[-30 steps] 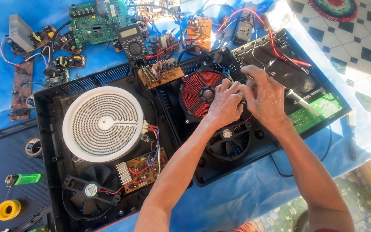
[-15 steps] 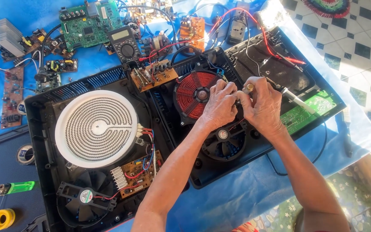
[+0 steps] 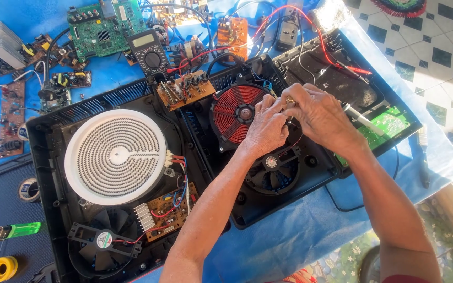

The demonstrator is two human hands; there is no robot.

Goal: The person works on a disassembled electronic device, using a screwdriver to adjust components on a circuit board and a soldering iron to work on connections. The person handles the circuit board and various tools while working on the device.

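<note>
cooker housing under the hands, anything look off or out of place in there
Yes. The small brown circuit board lies loose and askew across the rim between the two open housings, hanging by its wires. Both hands, left hand and right hand, pinch something small beside the red coil; what it is cannot be told.

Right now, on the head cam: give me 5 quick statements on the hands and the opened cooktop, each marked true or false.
1. Both hands work together beside the red copper coil. True: the left hand and right hand meet just right of it.
2. The white spiral heating element sits in the right half of the housing. False: it is in the left half.
3. A black fan lies just below the hands. True.
4. The green lighter rests on the red coil. False: it lies on the dark surface at far left, above a yellow roll.
5. The multimeter is in the right hand's grip. False: it lies untouched on the blue sheet.
</note>
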